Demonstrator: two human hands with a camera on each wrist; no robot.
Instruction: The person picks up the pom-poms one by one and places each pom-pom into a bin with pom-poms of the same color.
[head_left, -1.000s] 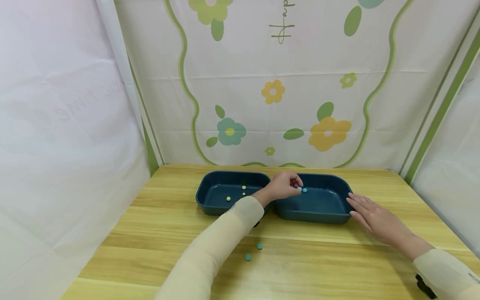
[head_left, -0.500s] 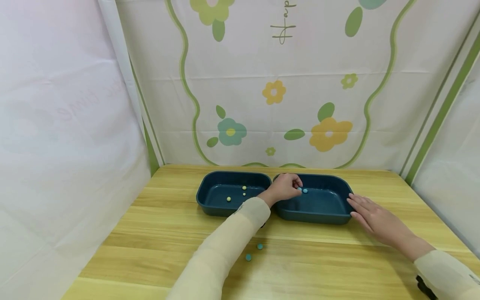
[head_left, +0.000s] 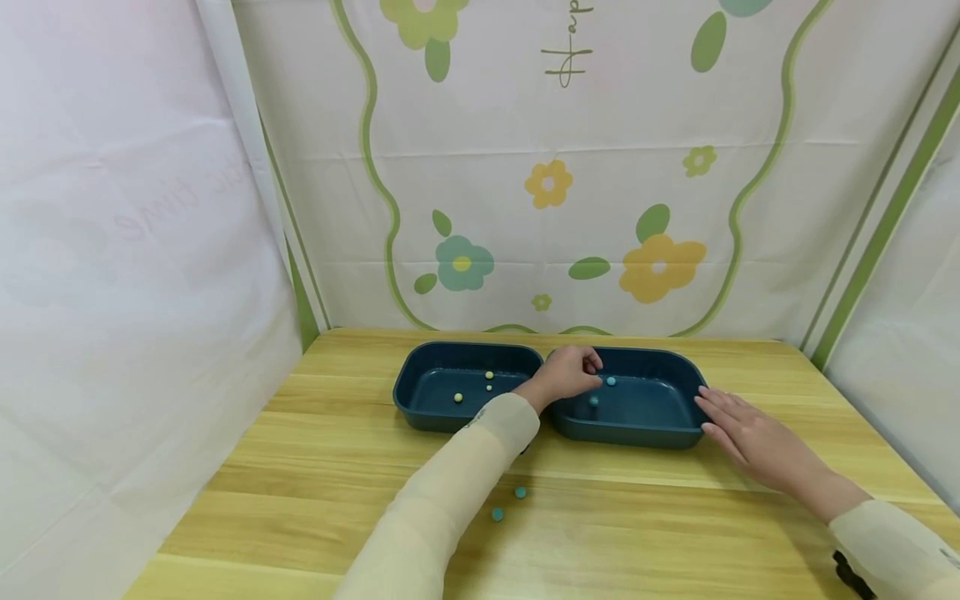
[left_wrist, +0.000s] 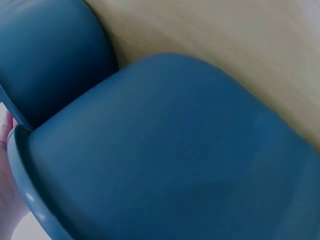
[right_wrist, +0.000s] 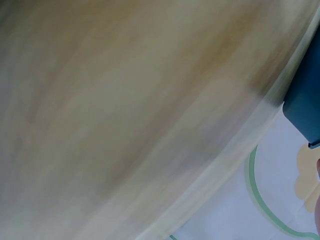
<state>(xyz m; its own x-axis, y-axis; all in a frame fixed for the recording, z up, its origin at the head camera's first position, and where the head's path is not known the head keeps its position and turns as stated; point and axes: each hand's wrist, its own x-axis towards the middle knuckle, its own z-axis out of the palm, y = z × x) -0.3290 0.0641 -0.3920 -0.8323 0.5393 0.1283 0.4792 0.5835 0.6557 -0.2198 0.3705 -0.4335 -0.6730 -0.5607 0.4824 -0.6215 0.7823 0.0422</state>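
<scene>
My left hand point(head_left: 567, 372) hangs over the left end of the right-hand dark blue tray point(head_left: 637, 436), fingers loosely bent, with no ball plainly seen between them. Below the fingertips a small blue ball point(head_left: 594, 401) is inside that tray, and another blue ball point(head_left: 611, 381) lies just right of them. My right hand point(head_left: 757, 442) lies with straight fingers against the tray's right end. In the left wrist view, part of the left hand point(left_wrist: 7, 185) shows beyond a blue tray wall point(left_wrist: 165, 150). Only a sliver of the right hand point(right_wrist: 318, 210) enters the right wrist view.
A second dark blue tray point(head_left: 420, 421) stands close on the left, with several small yellow balls point(head_left: 458, 397) in it. Two blue-green balls point(head_left: 521, 492) lie on the wooden table point(head_left: 285, 483) in front, beside the left sleeve. A flowered cloth point(head_left: 480, 192) hangs behind the table.
The blue ball at my left fingertips has left them and is now lower in the right-hand tray. The left forearm shifted slightly right at first. My right hand stayed in place.
</scene>
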